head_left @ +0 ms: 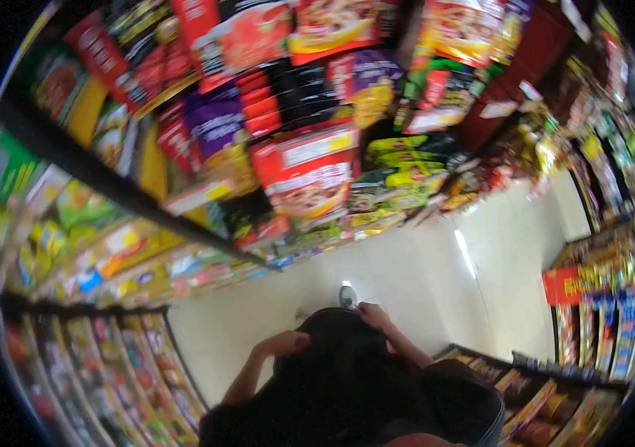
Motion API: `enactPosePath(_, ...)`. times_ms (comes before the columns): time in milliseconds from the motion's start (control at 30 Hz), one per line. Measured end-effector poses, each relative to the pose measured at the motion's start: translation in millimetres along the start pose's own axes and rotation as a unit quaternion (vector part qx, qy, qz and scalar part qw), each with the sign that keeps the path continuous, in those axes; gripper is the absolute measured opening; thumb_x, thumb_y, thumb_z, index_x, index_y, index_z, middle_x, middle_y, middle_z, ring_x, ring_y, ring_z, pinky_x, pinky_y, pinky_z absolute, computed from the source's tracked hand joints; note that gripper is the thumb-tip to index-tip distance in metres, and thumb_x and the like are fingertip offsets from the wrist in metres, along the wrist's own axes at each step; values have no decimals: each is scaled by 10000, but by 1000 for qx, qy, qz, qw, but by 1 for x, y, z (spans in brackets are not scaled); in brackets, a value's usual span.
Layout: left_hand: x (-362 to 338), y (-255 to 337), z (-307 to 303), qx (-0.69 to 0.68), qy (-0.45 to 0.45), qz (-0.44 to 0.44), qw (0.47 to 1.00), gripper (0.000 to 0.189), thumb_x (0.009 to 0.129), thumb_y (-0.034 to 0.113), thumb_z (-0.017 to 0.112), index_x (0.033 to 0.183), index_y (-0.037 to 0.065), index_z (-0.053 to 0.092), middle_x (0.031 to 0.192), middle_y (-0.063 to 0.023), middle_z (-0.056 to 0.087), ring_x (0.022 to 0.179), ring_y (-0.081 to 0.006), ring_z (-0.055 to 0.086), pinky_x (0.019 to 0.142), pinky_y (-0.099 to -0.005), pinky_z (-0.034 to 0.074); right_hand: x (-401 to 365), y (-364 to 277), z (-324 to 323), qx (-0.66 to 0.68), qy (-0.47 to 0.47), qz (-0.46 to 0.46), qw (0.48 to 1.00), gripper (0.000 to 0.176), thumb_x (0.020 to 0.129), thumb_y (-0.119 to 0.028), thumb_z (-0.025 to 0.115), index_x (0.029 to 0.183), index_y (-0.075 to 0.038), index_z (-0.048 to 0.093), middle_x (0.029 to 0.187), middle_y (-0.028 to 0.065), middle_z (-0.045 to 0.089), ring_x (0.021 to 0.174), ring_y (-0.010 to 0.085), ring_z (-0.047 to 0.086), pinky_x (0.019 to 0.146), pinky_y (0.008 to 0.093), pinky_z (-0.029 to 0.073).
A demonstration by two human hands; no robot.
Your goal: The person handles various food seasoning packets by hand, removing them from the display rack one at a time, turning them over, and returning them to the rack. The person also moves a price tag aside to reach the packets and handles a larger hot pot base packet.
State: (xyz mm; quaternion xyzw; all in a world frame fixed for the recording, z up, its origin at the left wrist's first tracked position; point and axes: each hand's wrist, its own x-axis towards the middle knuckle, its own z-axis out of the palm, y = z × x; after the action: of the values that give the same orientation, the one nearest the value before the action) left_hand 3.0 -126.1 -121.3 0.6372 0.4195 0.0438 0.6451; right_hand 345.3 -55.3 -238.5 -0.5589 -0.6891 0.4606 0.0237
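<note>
My left hand (pixel 287 343) is in front of my dark clothing, at its left side, with the fingers curled in. On the other side, my right hand (pixel 372 316) is also curled, close to the top edge of the dark clothing (pixel 332 372). Both hands are small and blurred, so whatever they may hold cannot be made out. Beyond them a grey shoe (pixel 348 296) shows on the pale floor (pixel 258 305). Neither hand touches the shelves.
Shelves of packaged food stand ahead, with a red and white packet (pixel 310 171) and purple packets (pixel 217 123). A dark shelf post (pixel 131 186) slants at the left. More racks (pixel 109 365) stand at lower left, and a red box (pixel 562 286) is at the right.
</note>
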Motion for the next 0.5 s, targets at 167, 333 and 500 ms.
enactPosePath(167,-5,14,-7,4,-35,-12,999,216,830,40,538,1032,48,614,928,-92,658,870,-203,590,787,-370,486,-3,-8,-4,-47,-20,36,998,312,962,-318,504,1067,-69,662,996,221,688,951,426,647,855,508,512)
enactPosePath(333,0,14,-12,-22,-58,-20,998,225,820,26,538,1031,38,616,923,-91,654,870,-192,580,782,-356,478,-6,-13,-6,-17,-6,28,999,324,969,-326,490,1068,-70,663,991,219,692,939,426,650,854,503,514)
enactPosePath(500,2,16,-14,-27,-68,-43,996,208,832,40,544,1027,34,616,925,-92,661,864,-187,574,774,-348,472,-6,-14,-8,-14,-33,36,999,365,965,-376,463,1142,-101,624,1060,234,683,999,422,652,866,514,513)
